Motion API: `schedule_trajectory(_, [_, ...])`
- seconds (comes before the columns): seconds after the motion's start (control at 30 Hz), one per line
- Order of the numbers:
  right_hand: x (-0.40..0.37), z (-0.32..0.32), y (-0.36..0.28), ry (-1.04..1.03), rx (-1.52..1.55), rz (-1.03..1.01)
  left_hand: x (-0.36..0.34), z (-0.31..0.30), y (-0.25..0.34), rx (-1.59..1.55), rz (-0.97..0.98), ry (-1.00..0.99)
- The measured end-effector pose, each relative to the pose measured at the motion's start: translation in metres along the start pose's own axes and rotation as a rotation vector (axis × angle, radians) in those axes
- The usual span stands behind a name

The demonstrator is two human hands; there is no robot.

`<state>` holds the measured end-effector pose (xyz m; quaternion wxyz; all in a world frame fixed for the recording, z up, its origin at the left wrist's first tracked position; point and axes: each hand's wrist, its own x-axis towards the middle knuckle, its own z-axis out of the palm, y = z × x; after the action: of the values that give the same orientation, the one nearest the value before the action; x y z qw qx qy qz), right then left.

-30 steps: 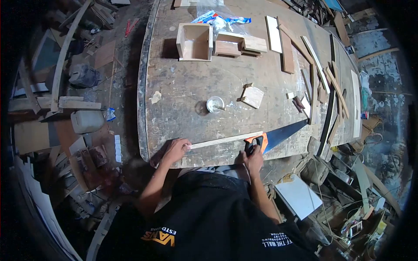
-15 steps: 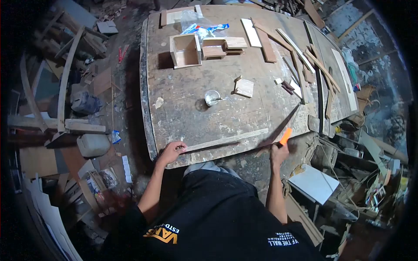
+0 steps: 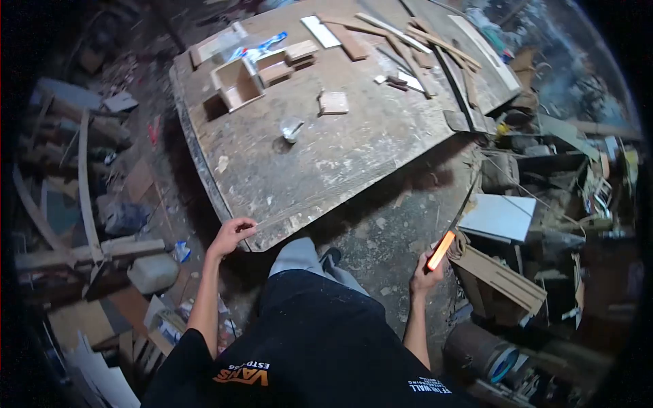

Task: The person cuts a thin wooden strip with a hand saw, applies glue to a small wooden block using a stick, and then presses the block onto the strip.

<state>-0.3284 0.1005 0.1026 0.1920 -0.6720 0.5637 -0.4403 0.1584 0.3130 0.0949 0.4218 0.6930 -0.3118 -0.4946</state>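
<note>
My left hand (image 3: pixel 235 234) is at the near left corner of the workbench, fingers closed on the end of a thin wooden strip (image 3: pixel 320 196). The strip lies along the bench's front edge, blurred and close in colour to the top. Out over the floor to the right, my right hand (image 3: pixel 428 266) grips a handsaw (image 3: pixel 442 249) by its orange handle. Its narrow dark blade points away from me, clear of the bench. A small cup (image 3: pixel 292 130) with whitish contents and a flat wooden block (image 3: pixel 333 103) rest on the bench beyond the strip.
Toward the back of the workbench (image 3: pixel 265 170) stand an open wooden box (image 3: pixel 238 86) and a smaller wooden piece (image 3: pixel 275 68). Several boards (image 3: pixel 350 42) and offcuts lie at the far right. A white panel (image 3: pixel 498 216), a jug (image 3: pixel 153 273) and scrap wood crowd the floor.
My right hand has swung the handsaw away from the bench edge, lower and over the floor. The view has turned, so the bench sits higher and tilted. My left hand stays at the strip's end.
</note>
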Motion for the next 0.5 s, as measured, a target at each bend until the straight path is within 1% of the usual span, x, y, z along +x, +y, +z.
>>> schedule_trajectory(0.1, [-0.054, -0.025, -0.001, 0.007, 0.081, 0.251, 0.002, -0.008, 0.011, -0.088, 0.052, -0.098])
schedule_trajectory(0.2, [-0.110, -0.038, 0.002, 0.039, 0.046, 0.328, 0.016, -0.019, 0.010, -0.135, 0.107, -0.180])
schedule_trajectory(0.27, [-0.146, -0.036, -0.012, 0.070, -0.010, 0.370, 0.026, -0.027, 0.008, -0.156, 0.164, -0.238])
schedule_trajectory(0.33, [-0.171, -0.025, -0.029, 0.126, -0.021, 0.423, 0.030, -0.036, 0.007, -0.166, 0.131, -0.252])
schedule_trajectory(0.4, [-0.198, -0.008, -0.045, 0.200, 0.011, 0.496, 0.031, -0.046, 0.002, -0.195, 0.169, -0.297])
schedule_trajectory(0.43, [-0.208, 0.001, -0.052, 0.233, -0.020, 0.360, 0.030, -0.051, 0.001, -0.225, 0.144, -0.333])
schedule_trajectory(0.5, [-0.233, 0.015, -0.080, 0.302, 0.190, 0.604, 0.026, -0.065, -0.006, -0.252, 0.112, -0.425])
